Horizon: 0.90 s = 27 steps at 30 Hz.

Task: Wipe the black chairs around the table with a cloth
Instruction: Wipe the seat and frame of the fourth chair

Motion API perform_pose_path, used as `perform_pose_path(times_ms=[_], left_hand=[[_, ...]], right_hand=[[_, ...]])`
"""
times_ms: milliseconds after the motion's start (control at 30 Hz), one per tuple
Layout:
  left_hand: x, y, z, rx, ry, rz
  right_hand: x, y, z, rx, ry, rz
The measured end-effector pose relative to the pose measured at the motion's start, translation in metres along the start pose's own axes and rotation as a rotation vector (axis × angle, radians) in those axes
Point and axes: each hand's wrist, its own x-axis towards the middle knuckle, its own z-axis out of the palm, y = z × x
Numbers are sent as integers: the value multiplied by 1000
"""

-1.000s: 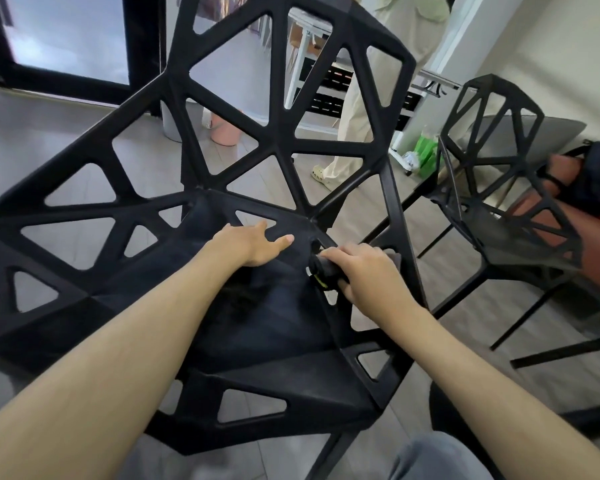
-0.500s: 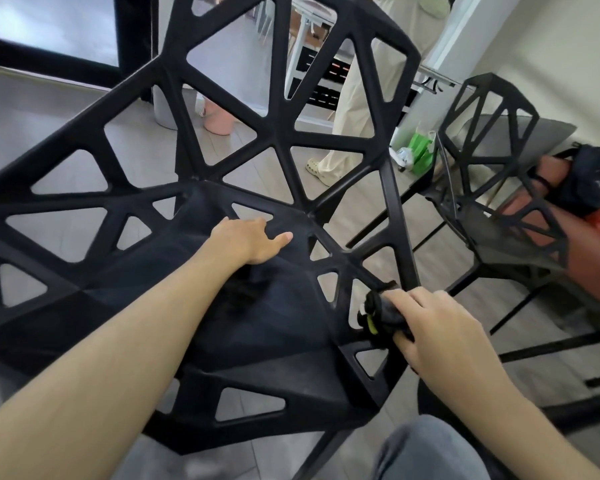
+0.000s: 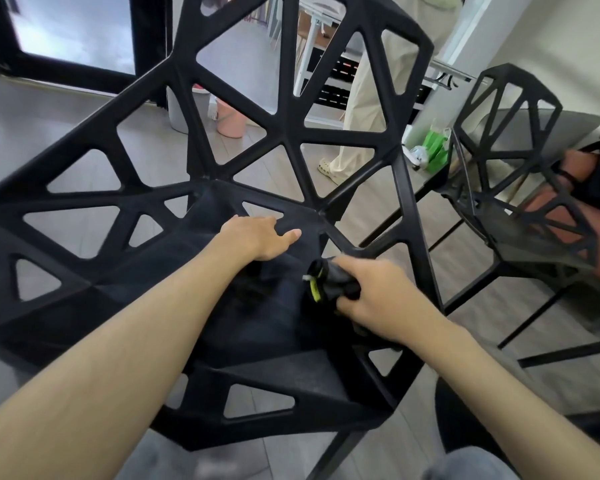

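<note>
The right hand (image 3: 378, 296) is clutching a bunched black cloth (image 3: 329, 284) with a yellow-green tag, its fingers curled round the wad and pressing it onto the right side of the black chair (image 3: 284, 140) seat; the left hand (image 3: 257, 239) is lying nearly flat just beyond it, fingers relaxed, steadying the seat. The cloth is looking soft and light, best kept balled in the palm, while the chair, a stiff matte lattice of triangular openings, is probably taking firm pressure without flexing.

Two black chairs (image 3: 284, 140) (image 3: 520, 188), one cloth (image 3: 329, 280), two hands (image 3: 260, 237) (image 3: 374, 292)
</note>
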Motion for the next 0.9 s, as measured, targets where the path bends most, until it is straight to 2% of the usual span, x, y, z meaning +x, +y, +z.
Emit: perform_pose_path(times_ms=[67, 200, 300, 400, 500, 567, 667, 800, 900], left_hand=[[0, 0, 0, 1, 2, 6], [6, -2, 2, -5, 2, 16], [11, -5, 1, -28, -10, 7], [18, -8, 1, -56, -22, -8], [19, -8, -2, -103, -62, -39], [16, -7, -4, -104, -70, -47], [13, -7, -3, -82, -54, -40], [14, -7, 0, -75, -50, -40], [12, -6, -1, -69, -39, -32]], right_hand=[[-27, -17, -3, -26, -77, -85], [-41, -14, -3, 66, -146, -92], [-9, 1, 10, 39, -78, -107], [45, 17, 31, -138, 6, -103], [91, 20, 42, -278, 84, -55], [104, 21, 43, -288, 110, -4], [89, 17, 38, -333, 104, -11], [45, 10, 19, -404, -4, -35], [24, 15, 16, -461, 61, -11]])
